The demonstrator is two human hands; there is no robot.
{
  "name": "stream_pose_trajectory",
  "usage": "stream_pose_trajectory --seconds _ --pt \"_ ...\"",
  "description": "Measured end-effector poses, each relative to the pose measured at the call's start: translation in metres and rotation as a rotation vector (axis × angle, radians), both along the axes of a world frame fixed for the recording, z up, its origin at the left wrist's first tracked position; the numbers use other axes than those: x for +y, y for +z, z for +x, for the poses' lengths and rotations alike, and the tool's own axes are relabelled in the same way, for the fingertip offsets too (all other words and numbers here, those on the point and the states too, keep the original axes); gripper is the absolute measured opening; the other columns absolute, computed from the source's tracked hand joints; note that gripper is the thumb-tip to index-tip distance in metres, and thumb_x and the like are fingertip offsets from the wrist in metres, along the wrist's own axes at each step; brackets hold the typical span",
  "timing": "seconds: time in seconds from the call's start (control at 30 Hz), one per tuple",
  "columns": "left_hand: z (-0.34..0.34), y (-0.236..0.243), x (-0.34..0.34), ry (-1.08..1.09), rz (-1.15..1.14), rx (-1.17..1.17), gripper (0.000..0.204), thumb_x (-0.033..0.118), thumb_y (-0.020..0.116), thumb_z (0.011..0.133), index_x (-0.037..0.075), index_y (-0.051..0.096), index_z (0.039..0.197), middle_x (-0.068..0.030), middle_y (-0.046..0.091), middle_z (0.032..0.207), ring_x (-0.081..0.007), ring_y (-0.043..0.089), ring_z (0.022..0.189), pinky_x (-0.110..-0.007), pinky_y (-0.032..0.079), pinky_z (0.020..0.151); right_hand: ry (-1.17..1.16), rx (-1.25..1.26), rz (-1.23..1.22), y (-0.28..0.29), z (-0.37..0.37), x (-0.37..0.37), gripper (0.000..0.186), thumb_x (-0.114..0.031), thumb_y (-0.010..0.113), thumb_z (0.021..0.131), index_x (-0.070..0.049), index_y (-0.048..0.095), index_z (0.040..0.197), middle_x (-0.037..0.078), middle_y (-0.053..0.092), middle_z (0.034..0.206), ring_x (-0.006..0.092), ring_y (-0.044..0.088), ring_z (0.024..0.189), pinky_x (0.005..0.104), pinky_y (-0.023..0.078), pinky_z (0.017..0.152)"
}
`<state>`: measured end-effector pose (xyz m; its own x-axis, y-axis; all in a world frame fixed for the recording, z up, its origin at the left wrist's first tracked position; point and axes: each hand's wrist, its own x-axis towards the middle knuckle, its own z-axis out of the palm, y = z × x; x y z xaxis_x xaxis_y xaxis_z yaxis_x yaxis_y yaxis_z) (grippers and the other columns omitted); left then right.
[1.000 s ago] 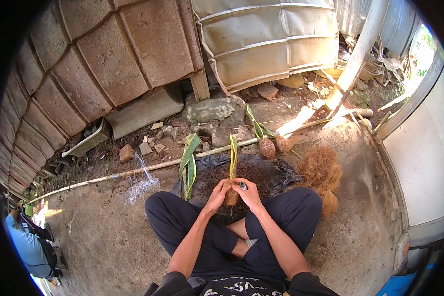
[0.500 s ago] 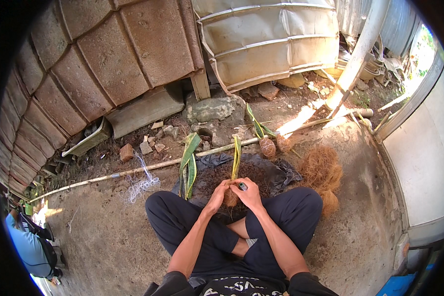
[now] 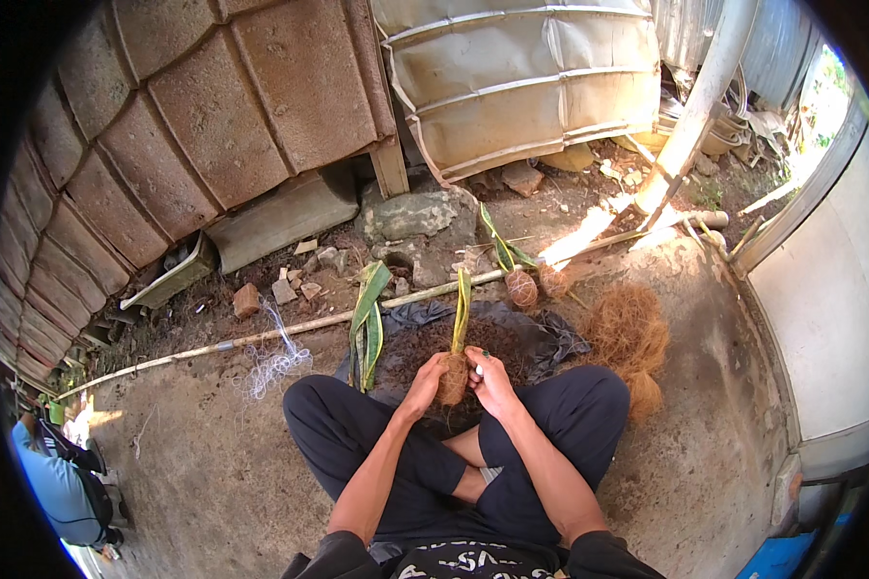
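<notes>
Between my hands stands a snake plant (image 3: 462, 314), its yellow-edged leaf upright out of a brown root ball (image 3: 451, 384) wrapped in coconut fibre. My left hand (image 3: 425, 383) is closed on the ball's left side. At its right side is my right hand (image 3: 492, 382), closed round a small spool-like thing (image 3: 479, 370), pale with a dark green end; its kind is hard to make out. Below them, dark crumbly soil (image 3: 410, 352) lies on a black plastic sheet (image 3: 560, 338). Loose snake plant leaves (image 3: 365, 323) lie to the left.
A heap of coconut fibre (image 3: 630, 328) lies right of my knee. Beyond the soil are wrapped plants (image 3: 521, 288) and a long bamboo pole (image 3: 261, 335). Tangled white string (image 3: 278, 367) lies left. A person in blue (image 3: 56, 482) is at the far left.
My hands have moved down from the leaf's base to the sides of the root ball and slightly apart, so more of the wrapped ball shows. The spool-like thing has turned in my right hand.
</notes>
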<state>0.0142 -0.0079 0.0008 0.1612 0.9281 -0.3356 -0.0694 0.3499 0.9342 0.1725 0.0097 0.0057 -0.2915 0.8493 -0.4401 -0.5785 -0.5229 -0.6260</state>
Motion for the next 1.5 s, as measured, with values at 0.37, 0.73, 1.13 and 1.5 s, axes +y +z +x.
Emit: stream_pose_trajectory --seconds 0.37,0.73,1.13,1.5 --pt "-0.001 -0.002 0.002 0.035 -0.004 -0.033 0.040 0.012 0.036 0.092 0.000 0.052 0.127 -0.0092 0.059 0.116 -0.0177 0.057 0.105 -0.030 0.043 0.095 -0.076 0.306 -0.147 -0.018 0.003 0.002 0.013 -0.032 0.067 0.092 -0.023 0.058 0.095 -0.010 0.047 0.071 0.0062 0.041 0.061 0.0246 0.031 0.058" --pt "-0.001 -0.006 0.003 0.004 -0.041 -0.013 0.043 0.013 0.037 0.092 -0.002 0.050 0.130 -0.0104 0.059 0.119 -0.0195 0.056 0.110 -0.032 0.041 0.098 -0.130 0.245 -0.251 -0.019 0.003 0.002 0.019 -0.039 0.063 0.094 -0.022 0.061 0.101 -0.010 0.042 0.067 0.0062 0.034 0.056 0.0246 0.029 0.057" --pt "0.000 -0.006 0.001 0.035 -0.052 -0.032 0.037 0.014 0.039 0.095 0.000 0.053 0.125 -0.0069 0.059 0.112 -0.0154 0.056 0.102 -0.029 0.043 0.091 -0.101 0.234 -0.208 -0.013 0.004 0.001 0.021 -0.030 0.059 0.097 -0.018 0.061 0.114 -0.009 0.044 0.067 0.0056 0.035 0.054 0.0237 0.030 0.054" --pt "0.002 -0.007 0.000 0.038 0.012 0.006 0.034 0.016 0.050 0.098 0.002 0.051 0.128 -0.0066 0.058 0.113 -0.0135 0.054 0.103 -0.028 0.044 0.090 -0.034 -0.357 0.143 -0.003 0.001 0.003 0.018 -0.025 0.053 0.100 -0.008 0.057 0.103 -0.006 0.041 0.069 0.0034 0.038 0.058 0.0252 0.034 0.054"
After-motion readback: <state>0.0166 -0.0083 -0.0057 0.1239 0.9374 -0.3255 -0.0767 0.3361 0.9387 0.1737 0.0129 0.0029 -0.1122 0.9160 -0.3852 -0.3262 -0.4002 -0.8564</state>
